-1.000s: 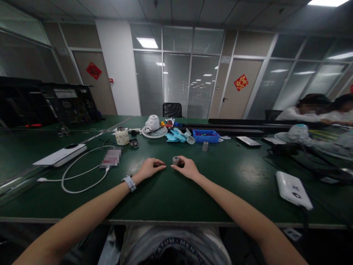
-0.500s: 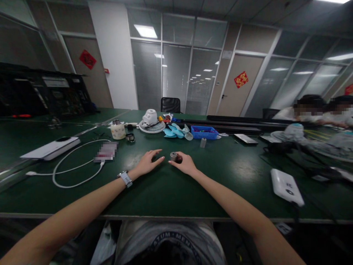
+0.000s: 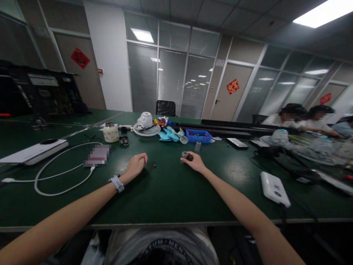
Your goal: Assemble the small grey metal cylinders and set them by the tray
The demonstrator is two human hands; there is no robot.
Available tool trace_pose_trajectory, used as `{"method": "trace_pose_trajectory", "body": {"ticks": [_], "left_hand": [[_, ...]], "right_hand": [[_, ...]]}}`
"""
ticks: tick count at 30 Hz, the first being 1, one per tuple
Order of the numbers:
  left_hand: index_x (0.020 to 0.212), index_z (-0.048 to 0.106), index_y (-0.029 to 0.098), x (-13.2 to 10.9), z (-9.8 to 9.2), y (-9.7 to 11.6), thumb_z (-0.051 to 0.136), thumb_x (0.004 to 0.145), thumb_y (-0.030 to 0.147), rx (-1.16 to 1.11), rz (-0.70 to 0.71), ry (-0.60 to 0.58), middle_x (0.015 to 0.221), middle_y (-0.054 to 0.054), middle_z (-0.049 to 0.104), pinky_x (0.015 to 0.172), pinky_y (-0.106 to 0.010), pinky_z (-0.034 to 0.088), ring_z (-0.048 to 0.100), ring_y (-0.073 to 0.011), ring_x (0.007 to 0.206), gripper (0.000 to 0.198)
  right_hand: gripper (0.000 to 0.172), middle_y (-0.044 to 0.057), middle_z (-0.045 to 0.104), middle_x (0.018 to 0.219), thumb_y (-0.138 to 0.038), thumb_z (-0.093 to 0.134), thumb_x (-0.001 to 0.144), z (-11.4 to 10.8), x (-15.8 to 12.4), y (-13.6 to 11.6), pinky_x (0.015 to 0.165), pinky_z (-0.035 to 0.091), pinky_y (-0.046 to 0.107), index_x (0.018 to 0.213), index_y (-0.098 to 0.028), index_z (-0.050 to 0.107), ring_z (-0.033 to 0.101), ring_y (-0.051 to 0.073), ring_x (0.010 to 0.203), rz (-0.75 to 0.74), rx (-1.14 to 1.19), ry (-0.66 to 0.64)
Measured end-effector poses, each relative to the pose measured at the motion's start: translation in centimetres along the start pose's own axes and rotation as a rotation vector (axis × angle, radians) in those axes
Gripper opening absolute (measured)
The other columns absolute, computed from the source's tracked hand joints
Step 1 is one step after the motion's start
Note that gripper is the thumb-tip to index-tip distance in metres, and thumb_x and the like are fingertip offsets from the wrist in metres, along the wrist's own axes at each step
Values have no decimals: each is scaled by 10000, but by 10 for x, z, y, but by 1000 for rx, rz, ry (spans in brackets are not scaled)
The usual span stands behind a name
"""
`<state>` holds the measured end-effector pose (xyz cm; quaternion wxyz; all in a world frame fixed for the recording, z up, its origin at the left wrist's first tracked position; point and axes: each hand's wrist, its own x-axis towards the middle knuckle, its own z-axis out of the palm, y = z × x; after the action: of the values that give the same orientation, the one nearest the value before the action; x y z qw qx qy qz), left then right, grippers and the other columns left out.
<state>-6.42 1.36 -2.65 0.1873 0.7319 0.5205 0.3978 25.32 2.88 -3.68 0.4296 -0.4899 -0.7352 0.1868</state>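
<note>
My right hand [image 3: 196, 163] rests low over the green table [image 3: 171, 198], its thumb and fingers around a small grey metal cylinder [image 3: 184, 155] that stands with its ringed end up. To the left, my left hand [image 3: 136, 165] is curled into a loose fist on the tabletop, with a watch on the wrist; whatever lies inside its fingers is hidden. Between the two hands sits a tiny dark part [image 3: 154, 165], closer to the left one. A second metal cylinder [image 3: 198, 146] stands just beyond my right hand.
Behind lie a white fan body [image 3: 145, 120] with its grille, light-blue fan blades [image 3: 168, 135] and a blue basket [image 3: 198, 136]. A jar [image 3: 110, 133], a cabled phone [image 3: 97, 155] and a white power bank [image 3: 275, 188] flank the hands. Other people sit at far right.
My hands have moved apart: the right one has shifted right with the metal cylinder, while the left has drawn leftward and curled its fingers. The tiny dark part now shows on the table.
</note>
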Motion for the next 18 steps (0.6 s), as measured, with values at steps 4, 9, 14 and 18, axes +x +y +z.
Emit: {"method": "trace_pose_trajectory", "body": {"ticks": [4, 9, 14, 18], "left_hand": [[561, 455, 217, 0, 0, 0, 338, 686, 193, 40, -8, 0, 521, 18, 488, 577, -265, 339, 499, -172, 578, 173], [540, 440, 217, 0, 2, 0, 338, 647, 190, 47, -14, -26, 510, 19, 472, 568, -265, 324, 482, -171, 565, 151], [520, 436, 215, 0, 3, 1, 345, 631, 190, 71, -21, -55, 509, 18, 479, 561, -265, 320, 484, -168, 559, 145], [525, 444, 214, 0, 3, 3, 354, 627, 190, 88, -41, -69, 500, 21, 480, 548, -262, 312, 482, -166, 550, 139]], "right_hand": [[392, 82, 701, 969, -441, 649, 759, -51, 11, 50, 798, 493, 336, 1052, -181, 655, 650, 210, 868, 192, -327, 284], [378, 120, 699, 938, -449, 594, 801, -83, 15, 85, 758, 472, 329, 1040, -164, 660, 648, 245, 869, 414, -508, 441], [545, 154, 642, 1100, -426, 629, 767, -82, 14, 82, 860, 441, 365, 1225, -144, 537, 600, 265, 1010, 434, -503, 481], [715, 202, 471, 1329, -379, 634, 767, -58, 10, 38, 1029, 301, 480, 1371, -116, 356, 409, 307, 1258, 194, -618, 648]]}}
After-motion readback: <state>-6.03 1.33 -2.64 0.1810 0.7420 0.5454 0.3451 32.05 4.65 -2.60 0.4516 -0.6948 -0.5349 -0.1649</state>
